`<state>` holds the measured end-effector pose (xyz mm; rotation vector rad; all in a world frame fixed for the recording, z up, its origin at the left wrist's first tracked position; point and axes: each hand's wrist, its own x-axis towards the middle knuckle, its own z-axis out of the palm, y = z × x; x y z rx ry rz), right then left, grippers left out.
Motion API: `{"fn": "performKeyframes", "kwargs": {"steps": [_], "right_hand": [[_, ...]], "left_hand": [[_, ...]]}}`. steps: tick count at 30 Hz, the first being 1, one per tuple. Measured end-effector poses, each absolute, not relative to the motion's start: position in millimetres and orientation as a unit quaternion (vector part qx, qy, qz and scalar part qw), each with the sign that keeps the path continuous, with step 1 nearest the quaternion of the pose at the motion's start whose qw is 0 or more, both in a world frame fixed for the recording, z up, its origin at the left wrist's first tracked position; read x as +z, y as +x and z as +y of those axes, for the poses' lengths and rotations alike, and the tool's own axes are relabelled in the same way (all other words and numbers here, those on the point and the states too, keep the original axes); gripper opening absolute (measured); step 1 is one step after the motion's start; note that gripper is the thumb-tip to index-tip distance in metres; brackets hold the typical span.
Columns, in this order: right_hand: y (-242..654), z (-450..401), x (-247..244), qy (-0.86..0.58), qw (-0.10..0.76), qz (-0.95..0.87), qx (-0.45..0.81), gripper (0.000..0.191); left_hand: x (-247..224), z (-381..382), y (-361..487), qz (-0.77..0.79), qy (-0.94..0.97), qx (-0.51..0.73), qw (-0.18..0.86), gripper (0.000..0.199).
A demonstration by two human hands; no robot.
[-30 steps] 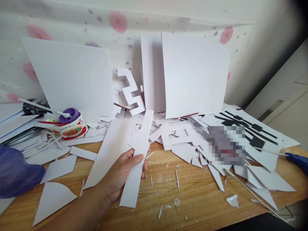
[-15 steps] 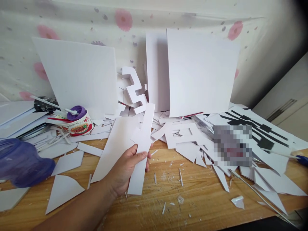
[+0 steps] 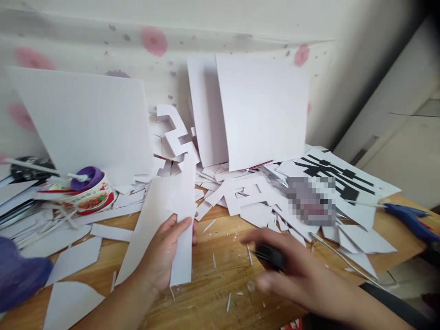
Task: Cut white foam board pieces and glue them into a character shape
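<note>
My left hand (image 3: 163, 250) is closed around a long white foam board strip (image 3: 182, 263), thumb on its face, holding it tilted upright above the table. Behind the strip lies a larger white board piece (image 3: 146, 215). My right hand (image 3: 299, 270) is over the table's right front, blurred by motion. Its fingers curl around a small black tool (image 3: 270, 256), whose kind I cannot make out. Thin white slivers (image 3: 228, 302) lie on the wood between and below my hands. A cut-out white character shape (image 3: 247, 192) rests beyond them.
Large white boards (image 3: 264, 110) lean against the flowered wall covering. At left stand a paper bowl (image 3: 92, 197) with a purple ring in it and a blue-purple plastic container (image 3: 24, 275). A blue glue gun (image 3: 409, 220) lies at right beside sheets with black characters (image 3: 343, 174). A white cable (image 3: 343, 259) crosses the right side.
My right hand has come into view from the right with the black tool in it. My left hand still holds the strip. The view has turned slightly right.
</note>
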<state>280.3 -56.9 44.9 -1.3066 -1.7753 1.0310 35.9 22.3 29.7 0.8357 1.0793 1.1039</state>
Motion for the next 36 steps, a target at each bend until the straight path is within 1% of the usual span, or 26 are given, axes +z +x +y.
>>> {"fn": "performKeyframes", "kwargs": {"steps": [2,4,5,6,9,11,13,17,22,25,28,31,33,36], "right_hand": [[270.3,-35.0,44.7,-0.543,0.253,-0.735,0.317,0.047],[260.1,-18.2,39.9,-0.57,0.138,-0.78,0.217,0.045],[256.2,-11.8,36.9,-0.571,0.1,-0.795,0.178,0.042],[253.6,-6.5,34.1,-0.562,0.083,-0.809,0.151,0.041],[257.7,7.9,30.2,-0.54,0.098,-0.83,0.094,0.045],[269.3,20.0,30.6,-0.565,0.114,-0.815,0.059,0.047],[283.3,34.2,30.7,-0.597,0.113,-0.794,0.031,0.044],[302.7,57.0,24.1,-0.611,0.081,-0.788,0.012,0.042],[305.9,63.7,16.0,-0.606,0.06,-0.793,-0.007,0.032],[310.5,60.5,20.7,-0.598,0.055,-0.799,-0.022,0.026],[321.4,50.4,31.5,-0.588,0.066,-0.806,-0.038,0.027],[331.2,32.6,42.2,-0.556,0.09,-0.825,-0.042,0.029],[332.2,18.6,46.8,-0.5,0.121,-0.857,-0.037,0.028],[324.3,-1.1,49.9,-0.424,0.112,-0.898,-0.032,0.027]], "left_hand": [[31.6,26.8,32.8,0.481,0.364,0.508,0.615,0.025],[34.5,31.2,30.1,0.488,0.359,0.524,0.598,0.026],[36.0,32.9,29.1,0.492,0.36,0.526,0.593,0.026],[37.3,34.0,28.3,0.494,0.365,0.523,0.591,0.026],[38.4,34.6,26.2,0.484,0.401,0.495,0.6,0.029],[36.6,34.4,24.7,0.481,0.427,0.47,0.605,0.031],[33.9,34.8,23.1,0.485,0.452,0.44,0.606,0.03],[31.6,36.0,21.5,0.482,0.471,0.393,0.625,0.028],[33.5,37.3,20.1,0.471,0.467,0.384,0.642,0.026],[31.9,42.3,15.9,0.469,0.469,0.379,0.645,0.025],[29.1,48.9,10.4,0.466,0.474,0.379,0.644,0.026],[28.3,51.5,7.3,0.462,0.477,0.376,0.647,0.027],[29.1,50.1,7.5,0.46,0.477,0.367,0.653,0.027],[31.4,45.5,10.4,0.461,0.477,0.345,0.664,0.028]]}}
